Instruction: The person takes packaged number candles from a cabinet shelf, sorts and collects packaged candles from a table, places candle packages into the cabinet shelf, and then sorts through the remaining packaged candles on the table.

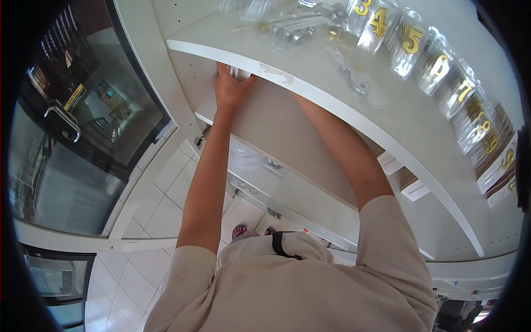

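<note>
Your beige shirt (287,293) fills the foreground as your left hand (230,91) curls around 1 clear item (239,73) just under the upper shelf (409,116), which hides your right hand, whose state I cannot tell.

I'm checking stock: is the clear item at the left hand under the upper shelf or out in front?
At least partly under: the upper shelf hides some of the clear item in the left hand.

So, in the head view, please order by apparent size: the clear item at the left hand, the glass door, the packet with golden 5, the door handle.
Glass door
Packet with golden 5
Door handle
Clear item at left hand, by its visible part; the rest is hidden
</note>
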Available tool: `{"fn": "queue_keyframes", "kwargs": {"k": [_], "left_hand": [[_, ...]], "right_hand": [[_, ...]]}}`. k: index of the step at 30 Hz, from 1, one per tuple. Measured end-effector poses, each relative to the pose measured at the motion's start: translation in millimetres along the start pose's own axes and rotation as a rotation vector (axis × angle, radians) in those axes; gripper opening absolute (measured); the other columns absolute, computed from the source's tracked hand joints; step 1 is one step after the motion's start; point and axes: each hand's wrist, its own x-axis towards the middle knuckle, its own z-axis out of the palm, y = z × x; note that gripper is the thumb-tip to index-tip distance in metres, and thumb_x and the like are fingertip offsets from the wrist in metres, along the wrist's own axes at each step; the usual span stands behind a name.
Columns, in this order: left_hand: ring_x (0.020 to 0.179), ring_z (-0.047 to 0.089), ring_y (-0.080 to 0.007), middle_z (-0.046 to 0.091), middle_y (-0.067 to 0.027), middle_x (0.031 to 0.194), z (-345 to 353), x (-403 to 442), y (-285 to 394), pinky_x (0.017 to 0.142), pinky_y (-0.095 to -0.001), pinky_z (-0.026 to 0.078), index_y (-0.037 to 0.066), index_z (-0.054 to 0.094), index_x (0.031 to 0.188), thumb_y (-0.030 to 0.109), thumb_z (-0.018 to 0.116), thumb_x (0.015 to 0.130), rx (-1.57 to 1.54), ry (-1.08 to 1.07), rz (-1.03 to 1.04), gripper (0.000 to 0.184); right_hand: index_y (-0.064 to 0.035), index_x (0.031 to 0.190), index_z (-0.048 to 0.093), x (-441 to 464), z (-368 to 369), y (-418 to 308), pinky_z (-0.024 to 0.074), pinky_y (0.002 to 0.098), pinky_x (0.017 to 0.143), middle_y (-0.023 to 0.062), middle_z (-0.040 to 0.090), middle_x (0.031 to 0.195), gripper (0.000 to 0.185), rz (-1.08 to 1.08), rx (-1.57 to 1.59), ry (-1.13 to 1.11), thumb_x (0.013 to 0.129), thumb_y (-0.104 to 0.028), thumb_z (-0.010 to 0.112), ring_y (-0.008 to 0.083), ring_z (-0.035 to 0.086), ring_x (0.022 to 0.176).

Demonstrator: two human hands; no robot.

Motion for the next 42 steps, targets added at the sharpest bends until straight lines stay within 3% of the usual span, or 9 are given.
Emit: {"fn": "queue_keyframes", "kwargs": {"k": [1, 2, 6, 12, 16, 27, 32, 36, 42], "left_hand": [[0.095, 0.057, -0.0357, 0.055, -0.0210, 0.108, 0, 0, 1, 0.079, -0.0401, 0.047, -0.001, 0.033, 0.124, 0.015, 0.075, 0.064, 0.010, 0.005, -0.004, 0.075], [0.095, 0.057, -0.0357, 0.055, -0.0210, 0.108, 0, 0, 1, 0.079, -0.0401, 0.047, -0.001, 0.033, 0.124, 0.015, 0.075, 0.064, 0.010, 0.006, -0.005, 0.075], [0.096, 0.056, -0.0363, 0.055, -0.0213, 0.109, 0, 0, -1, 0.080, -0.0407, 0.046, -0.001, 0.032, 0.124, 0.015, 0.075, 0.063, -0.008, -0.015, -0.001, 0.076], [0.095, 0.056, -0.0364, 0.055, -0.0211, 0.108, 1, -1, -1, 0.081, -0.0413, 0.046, -0.001, 0.032, 0.123, 0.015, 0.075, 0.064, -0.040, -0.002, 0.013, 0.075], [0.093, 0.056, -0.0367, 0.055, -0.0213, 0.105, 0, -1, 0, 0.080, -0.0415, 0.046, 0.000, 0.032, 0.123, 0.015, 0.074, 0.064, -0.051, -0.024, 0.002, 0.074], [0.093, 0.055, -0.0363, 0.055, -0.0215, 0.104, 3, -2, -4, 0.081, -0.0413, 0.045, 0.003, 0.031, 0.123, 0.017, 0.073, 0.065, -0.088, 0.026, 0.032, 0.073], [0.093, 0.055, -0.0361, 0.055, -0.0205, 0.104, 8, 0, 0, 0.081, -0.0414, 0.045, 0.004, 0.030, 0.125, 0.017, 0.074, 0.063, -0.029, 0.034, 0.037, 0.076], [0.091, 0.055, -0.0355, 0.056, -0.0188, 0.104, 26, 10, -2, 0.080, -0.0402, 0.045, 0.008, 0.029, 0.127, 0.019, 0.077, 0.059, 0.067, 0.113, 0.108, 0.084], [0.090, 0.056, -0.0345, 0.056, -0.0175, 0.102, 27, 6, 6, 0.079, -0.0394, 0.046, 0.012, 0.028, 0.127, 0.020, 0.078, 0.056, -0.028, 0.103, 0.013, 0.087]], "right_hand": [[-0.0173, 0.139, 0.025, 1, 5, -2, 0.0245, 0.0443, 0.107, 0.0115, 0.029, 0.142, 0.058, 0.022, 0.140, 0.273, 0.091, -0.051, 0.025, 0.0295, 0.027, 0.130], [-0.0173, 0.139, 0.025, 5, -3, -6, 0.0245, 0.0443, 0.107, 0.0115, 0.029, 0.142, 0.058, 0.023, 0.139, 0.274, 0.091, -0.051, 0.025, 0.0295, 0.027, 0.130], [-0.0180, 0.140, 0.024, 13, -66, -16, 0.0234, 0.0455, 0.107, 0.0117, 0.029, 0.142, 0.059, 0.204, -0.133, -0.977, 0.091, -0.051, 0.025, 0.0294, 0.026, 0.131], [-0.0179, 0.140, 0.023, -60, -21, 17, 0.0230, 0.0453, 0.107, 0.0107, 0.029, 0.142, 0.059, -0.083, -0.491, -0.593, 0.091, -0.052, 0.025, 0.0291, 0.026, 0.131], [-0.0171, 0.140, 0.023, 0, -52, -15, 0.0233, 0.0446, 0.107, 0.0099, 0.029, 0.142, 0.060, 0.068, -0.291, -0.925, 0.091, -0.052, 0.026, 0.0301, 0.028, 0.130], [-0.0162, 0.140, 0.023, 55, -91, -43, 0.0261, 0.0449, 0.106, 0.0096, 0.029, 0.142, 0.057, 0.319, -0.086, -1.018, 0.092, -0.048, 0.025, 0.0306, 0.031, 0.128], [-0.0099, 0.132, 0.035, 61, -87, -52, 0.0347, 0.0442, 0.099, 0.0129, 0.040, 0.133, 0.050, -0.835, -1.476, -0.903, 0.091, -0.038, 0.035, 0.0308, 0.042, 0.118], [-0.0049, 0.126, 0.044, 76, -93, -53, 0.0415, 0.0437, 0.095, 0.0155, 0.048, 0.126, 0.044, -1.812, -2.469, -0.415, 0.090, -0.030, 0.044, 0.0309, 0.050, 0.110], [0.0014, 0.118, 0.048, 13, -61, -8, 0.0496, 0.0336, 0.076, 0.0172, 0.054, 0.111, 0.036, -1.207, -2.154, -0.374, 0.086, -0.015, 0.047, 0.0263, 0.058, 0.091]]}}
